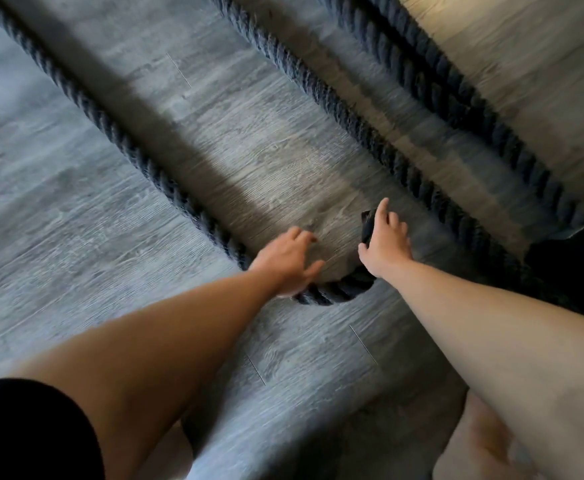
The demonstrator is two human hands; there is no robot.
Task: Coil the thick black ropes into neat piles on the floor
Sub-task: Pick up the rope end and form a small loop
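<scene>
Grey wood-grain floor (117,216) lies under three runs of thick black rope. Your left hand (285,263) reaches down with its fingers spread and its grip released, resting over the nearest rope (110,128) just where that rope bends into a tight U-turn (332,292). From that bend the rope stretches far away from your left hand, up and to the left. Your right hand (385,242) sits just beside the left one, across the bend — its grip lies on the rope's black capped end (367,225), index finger pointing forward, but you cannot tell whether the fingers are clenched around it. Beyond your right hand, two more rope runs (370,133) and (456,98) lie side by side — well apart from both hands.
</scene>
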